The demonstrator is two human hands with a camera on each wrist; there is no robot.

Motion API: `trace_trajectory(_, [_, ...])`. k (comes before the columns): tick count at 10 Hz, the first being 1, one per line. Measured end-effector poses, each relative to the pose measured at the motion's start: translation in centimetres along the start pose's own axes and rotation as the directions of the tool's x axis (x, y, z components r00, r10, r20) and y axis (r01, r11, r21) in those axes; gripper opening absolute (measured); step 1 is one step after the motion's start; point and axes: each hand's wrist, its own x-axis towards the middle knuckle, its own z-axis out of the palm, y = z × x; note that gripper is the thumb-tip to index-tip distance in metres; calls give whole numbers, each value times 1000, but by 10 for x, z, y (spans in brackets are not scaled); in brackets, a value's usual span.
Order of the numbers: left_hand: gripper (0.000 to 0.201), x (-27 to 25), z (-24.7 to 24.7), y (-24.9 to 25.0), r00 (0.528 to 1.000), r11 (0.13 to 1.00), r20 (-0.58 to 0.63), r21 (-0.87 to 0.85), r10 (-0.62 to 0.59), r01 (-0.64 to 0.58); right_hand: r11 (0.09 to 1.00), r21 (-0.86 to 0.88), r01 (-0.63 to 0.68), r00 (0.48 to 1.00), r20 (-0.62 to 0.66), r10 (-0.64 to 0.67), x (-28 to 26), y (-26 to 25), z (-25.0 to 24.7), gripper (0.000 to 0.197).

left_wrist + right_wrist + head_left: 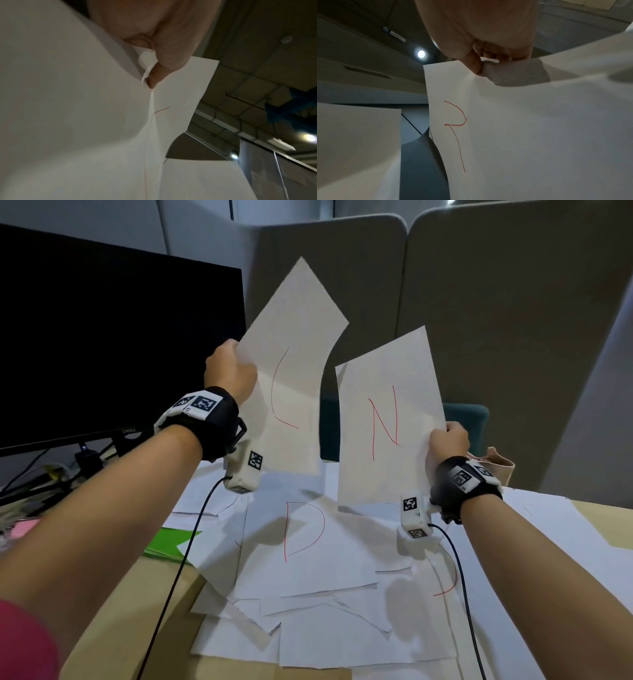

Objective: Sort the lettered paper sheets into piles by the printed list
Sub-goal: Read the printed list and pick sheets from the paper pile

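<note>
Aloft, two lettered sheets are held above the loose heap (325, 604) on the desk (137, 594).
The C sheet (294, 344) is pinched by the left hand (230, 371), the N sheet (387, 419) by the right hand (448, 440); held only at one edge, either could sag, slip and be lost among the unsorted heap.

A tan tabletop (120, 604) carries a loose heap of white sheets (342, 628) below both hands (230, 371), a red D sheet (305, 546) topmost between them. A green folder (168, 542) lies beneath the left forearm, a dark monitor (102, 344) standing beyond.
</note>
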Motion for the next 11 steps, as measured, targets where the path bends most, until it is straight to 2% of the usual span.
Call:
trace_trajectory(1, [27, 4, 3, -12, 996, 982, 72, -173, -61, 72, 1000, 31, -5, 1000, -1, 5, 2, 4, 3, 39])
trace_trajectory(2, [21, -2, 7, -21, 982, 913, 134, -369, -133, 174, 998, 55, -12, 1000, -1, 12, 1, 4, 6, 34])
trace_trajectory(3, [27, -16, 15, -29, 967, 844, 192, -478, -170, 243, 995, 75, -63, 998, 13, 62, 1, 5, 13, 34])
trace_trajectory(4, [23, -32, 26, -35, 943, 770, 259, -552, -207, 320, 989, 71, -128, 988, 99, 120, -11, -1, 12, 33])
trace_trajectory(5, [25, -46, 38, -47, 918, 742, 314, -550, -241, 383, 977, -209, -31, 986, 155, 65, -28, -4, 19, 33])
trace_trajectory(6, [19, -50, 49, -66, 874, 694, 388, -543, -293, 474, 931, 236, -279, 944, 245, 220, -26, -2, 32, 31])
trace_trajectory(7, [27, -57, 56, -77, 833, 677, 436, -501, -341, 539, 957, 135, -255, 917, 347, 196, -33, 2, 40, 22])
trace_trajectory(9, [31, -72, 66, -94, 758, 719, 570, -377, -316, 583, 951, 71, -299, 887, 387, 251, -45, 9, 49, 26])
trace_trajectory(10, [32, -75, 69, -101, 748, 751, 585, -330, -314, 573, 943, 39, -329, 860, 425, 282, -48, 13, 49, 24])
trace_trajectory(11, [28, -76, 71, -103, 770, 825, 556, -242, -313, 510, 945, -89, -314, 850, 416, 322, -48, 21, 46, 15])
